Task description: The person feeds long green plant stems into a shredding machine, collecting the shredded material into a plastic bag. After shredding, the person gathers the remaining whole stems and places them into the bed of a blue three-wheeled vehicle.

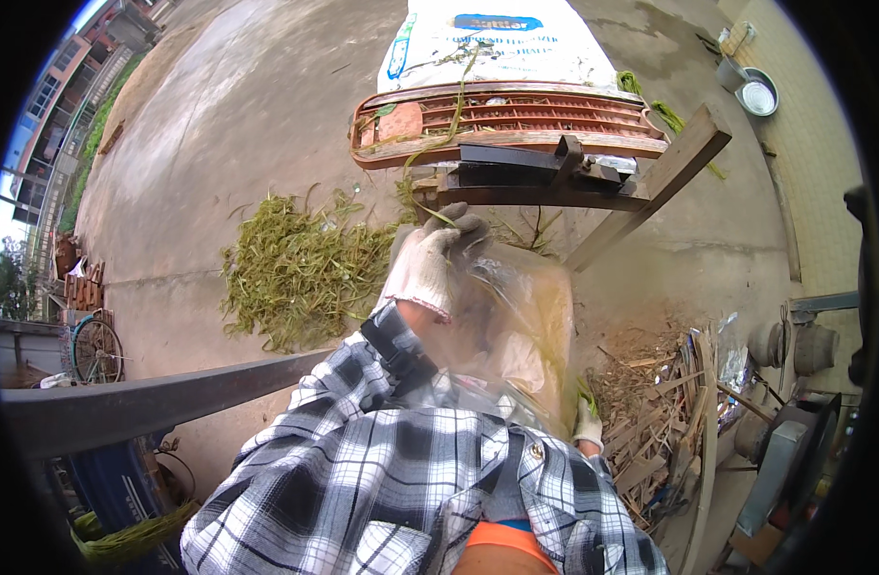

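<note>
My left hand, in a white and grey knitted work glove, is raised before me with its fingers curled around a long green plant strand. That strand runs up over a red plastic grating with wooden rails. Just beyond my fingers is a dark metal bar with a bolted bracket. Low at my right side, my right hand, also gloved, is beside a few green strands; its fingers are mostly hidden. Clear plastic sheeting covers my lap.
A heap of green plant strands lies on the concrete at left. Behind the grating is a white printed sack. A wooden post slants at right, above scrap wood. A long beam extends leftward near a bundle of strands.
</note>
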A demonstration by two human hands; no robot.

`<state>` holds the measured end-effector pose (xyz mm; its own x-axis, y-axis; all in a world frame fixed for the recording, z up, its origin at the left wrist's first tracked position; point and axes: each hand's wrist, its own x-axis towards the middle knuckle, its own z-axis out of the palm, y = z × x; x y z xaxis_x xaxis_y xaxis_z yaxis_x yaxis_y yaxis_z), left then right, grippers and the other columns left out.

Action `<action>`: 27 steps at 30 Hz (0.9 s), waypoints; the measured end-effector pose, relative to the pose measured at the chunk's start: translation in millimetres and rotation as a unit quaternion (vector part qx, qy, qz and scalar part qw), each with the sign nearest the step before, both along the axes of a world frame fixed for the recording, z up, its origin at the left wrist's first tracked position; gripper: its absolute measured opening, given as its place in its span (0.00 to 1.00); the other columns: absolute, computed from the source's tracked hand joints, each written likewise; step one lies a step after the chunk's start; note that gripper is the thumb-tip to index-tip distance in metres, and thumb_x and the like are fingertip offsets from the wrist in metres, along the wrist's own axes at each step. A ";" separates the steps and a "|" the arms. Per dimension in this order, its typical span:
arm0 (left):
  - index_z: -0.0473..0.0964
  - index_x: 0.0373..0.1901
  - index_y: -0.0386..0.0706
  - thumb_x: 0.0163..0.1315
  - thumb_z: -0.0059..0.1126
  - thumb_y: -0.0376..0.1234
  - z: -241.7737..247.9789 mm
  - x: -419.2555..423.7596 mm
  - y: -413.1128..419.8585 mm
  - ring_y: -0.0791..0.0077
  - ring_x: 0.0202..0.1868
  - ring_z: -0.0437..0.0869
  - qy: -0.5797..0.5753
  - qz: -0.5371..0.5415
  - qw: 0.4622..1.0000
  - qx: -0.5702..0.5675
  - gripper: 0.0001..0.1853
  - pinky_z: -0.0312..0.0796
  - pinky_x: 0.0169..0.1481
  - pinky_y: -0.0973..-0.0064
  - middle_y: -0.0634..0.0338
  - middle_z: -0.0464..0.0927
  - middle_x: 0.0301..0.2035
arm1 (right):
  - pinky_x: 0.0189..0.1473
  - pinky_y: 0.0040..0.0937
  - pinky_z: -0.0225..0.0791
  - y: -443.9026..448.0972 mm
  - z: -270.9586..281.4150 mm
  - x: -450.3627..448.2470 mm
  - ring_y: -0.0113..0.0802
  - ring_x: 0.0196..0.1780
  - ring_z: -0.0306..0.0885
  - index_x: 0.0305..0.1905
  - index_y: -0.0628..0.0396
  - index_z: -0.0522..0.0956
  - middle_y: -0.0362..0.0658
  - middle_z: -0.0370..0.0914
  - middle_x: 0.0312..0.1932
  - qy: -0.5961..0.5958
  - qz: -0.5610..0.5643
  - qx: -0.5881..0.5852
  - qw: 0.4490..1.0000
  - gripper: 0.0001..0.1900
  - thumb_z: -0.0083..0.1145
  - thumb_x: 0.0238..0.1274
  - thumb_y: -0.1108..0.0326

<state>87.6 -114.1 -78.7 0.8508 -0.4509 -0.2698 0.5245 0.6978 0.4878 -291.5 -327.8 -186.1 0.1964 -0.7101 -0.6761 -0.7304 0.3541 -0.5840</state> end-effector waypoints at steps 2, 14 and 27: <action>0.65 0.63 0.34 0.67 0.41 0.23 -15.4 3.8 5.8 0.60 0.40 0.79 -0.028 -0.030 0.988 -0.146 0.22 0.77 0.57 0.56 0.53 0.75 0.38 | 0.23 0.31 0.54 -0.6 -2.6 -0.4 0.25 0.21 0.64 0.41 0.56 0.83 0.34 0.71 0.21 -0.009 0.003 0.003 1.000 0.21 0.64 0.65 0.46; 0.79 0.43 0.33 0.70 0.59 0.37 33.0 37.3 10.6 0.74 0.26 0.80 -0.065 0.196 0.925 0.320 0.14 0.79 0.34 0.73 0.61 0.75 0.24 | 0.34 0.35 0.64 -6.1 -20.2 -8.9 0.31 0.31 0.71 0.48 0.62 0.83 0.44 0.79 0.31 0.026 0.082 -0.028 0.996 0.26 0.59 0.67 0.45; 0.76 0.57 0.33 0.77 0.46 0.35 43.3 26.1 -53.9 0.77 0.25 0.74 -0.086 -0.278 0.948 0.126 0.17 0.80 0.47 0.66 0.70 0.68 0.21 | 0.43 0.32 0.69 1.9 -17.7 -14.5 0.32 0.41 0.76 0.60 0.61 0.79 0.40 0.82 0.48 -0.006 0.011 0.014 1.000 0.27 0.63 0.67 0.50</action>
<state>113.8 -168.1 -35.4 0.5413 -0.7825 -0.3078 0.6751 0.1862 0.7139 -306.0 -325.9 -203.8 0.2209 -0.6868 -0.6925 -0.7311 0.3534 -0.5836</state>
